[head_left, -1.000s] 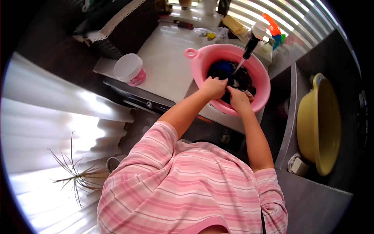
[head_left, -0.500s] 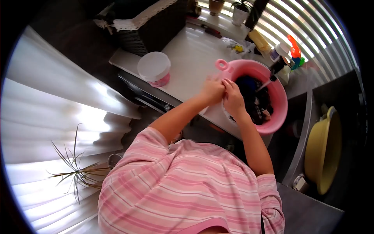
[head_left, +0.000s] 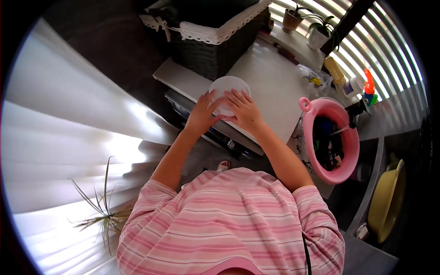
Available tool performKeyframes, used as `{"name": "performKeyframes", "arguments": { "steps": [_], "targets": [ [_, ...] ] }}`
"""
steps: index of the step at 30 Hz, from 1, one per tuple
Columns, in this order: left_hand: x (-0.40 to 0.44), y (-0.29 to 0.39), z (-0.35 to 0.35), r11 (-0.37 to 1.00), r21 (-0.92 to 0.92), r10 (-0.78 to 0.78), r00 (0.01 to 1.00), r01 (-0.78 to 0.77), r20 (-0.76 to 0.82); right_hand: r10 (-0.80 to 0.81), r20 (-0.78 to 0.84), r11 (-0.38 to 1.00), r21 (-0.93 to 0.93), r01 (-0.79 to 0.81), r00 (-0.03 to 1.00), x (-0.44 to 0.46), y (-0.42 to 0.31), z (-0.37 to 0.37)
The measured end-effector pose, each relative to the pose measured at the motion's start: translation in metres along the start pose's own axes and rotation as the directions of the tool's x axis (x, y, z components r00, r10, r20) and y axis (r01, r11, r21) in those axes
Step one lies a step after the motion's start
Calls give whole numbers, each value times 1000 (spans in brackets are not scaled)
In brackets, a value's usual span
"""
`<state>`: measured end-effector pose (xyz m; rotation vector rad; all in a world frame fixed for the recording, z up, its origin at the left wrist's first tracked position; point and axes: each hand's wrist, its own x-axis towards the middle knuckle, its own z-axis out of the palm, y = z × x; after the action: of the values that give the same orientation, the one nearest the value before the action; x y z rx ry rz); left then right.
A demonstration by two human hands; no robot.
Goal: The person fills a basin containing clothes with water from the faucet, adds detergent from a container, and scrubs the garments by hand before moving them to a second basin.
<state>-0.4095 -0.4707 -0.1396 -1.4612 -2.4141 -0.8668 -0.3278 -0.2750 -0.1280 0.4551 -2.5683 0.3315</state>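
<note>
Both hands are on a round tub with a white lid, which stands near the front edge of the white counter. My left hand lies at the lid's left side with its fingers apart. On the right part of the lid rests my right hand, fingers spread. The tub's body is hidden under the hands and lid. Further right, a pink basin holds dark wet-looking cloth, and a thin stream from a black tap runs into it.
A dark wicker basket with lace trim stands behind the tub. Potted plants line the windowsill. A plastic bag, an orange spray head and a yellow basin are at the right. A curtain and spiky plant are at the left.
Both hands have left the pink basin, come together beside it, and moved left onto the lidded tub, their fingers now spread. The view has turned left, so the counter things appear further right.
</note>
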Motion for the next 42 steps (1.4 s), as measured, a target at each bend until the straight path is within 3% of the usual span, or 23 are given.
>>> {"name": "performKeyframes", "arguments": {
  "steps": [11, 16, 20, 23, 25, 26, 28, 29, 31, 32, 34, 35, 37, 38, 39, 41, 42],
  "targets": [
    [68, 54, 90, 924, -224, 291, 950, -310, -115, 142, -108, 951, -262, -166, 984, -93, 33, -73],
    [72, 82, 105, 904, -45, 411, 893, -425, -181, 148, -153, 921, -340, -193, 977, -122, 28, -93],
    [87, 87, 96, 903, -52, 408, 890, -426, -203, 146, -233, 939, -273, -209, 961, -111, 30, -111],
    [118, 100, 74, 923, -158, 306, 917, -352, -256, 141, -309, 943, -247, -222, 941, -93, 47, -126],
    [145, 104, 63, 962, -127, 206, 946, -242, -250, 332, -326, 895, -188, -405, 885, -79, 60, -137],
    [160, 102, 62, 961, -127, 207, 946, -244, -250, 333, -328, 894, -189, -407, 884, -72, 72, -137],
    [189, 92, 64, 974, -117, 166, 962, -194, -216, 450, -519, 850, 0, -526, 727, -55, 97, -135],
    [202, 87, 68, 973, -119, 168, 962, -196, -215, 451, -519, 849, -2, -528, 726, -51, 108, -136],
    [229, 72, 83, 953, -302, -48, 995, 20, -87, 621, -469, 761, 168, -627, 628, -44, 131, -135],
    [243, 60, 101, 953, -302, -47, 995, 18, -88, 620, -471, 761, 168, -626, 628, -43, 143, -132],
    [259, 39, 133, 796, -577, -214, 977, 180, 10, 745, -474, 618, 227, -753, 469, -44, 164, -116],
    [260, 36, 140, 797, -576, -216, 976, 180, 7, 744, -474, 620, 228, -751, 471, -46, 172, -107],
    [259, 43, 143, 520, -641, -461, 817, 565, 345, 860, -403, 423, 218, -880, 314, -52, 182, -89],
    [257, 39, 149, 423, -650, -481, 765, 631, 429, 882, -353, 393, 186, -900, 313, -57, 185, -81],
    [256, 38, 153, 422, -650, -482, 764, 632, 430, 883, -351, 393, 186, -901, 312, -59, 188, -75],
    [251, 37, 160, 240, -593, -542, 613, 768, 575, 945, -122, 291, -102, -951, 302, -63, 197, -65],
    [249, 32, 166, 239, -592, -542, 612, 770, 576, 946, -120, 290, -102, -951, 301, -62, 197, -66]
  ]
}}
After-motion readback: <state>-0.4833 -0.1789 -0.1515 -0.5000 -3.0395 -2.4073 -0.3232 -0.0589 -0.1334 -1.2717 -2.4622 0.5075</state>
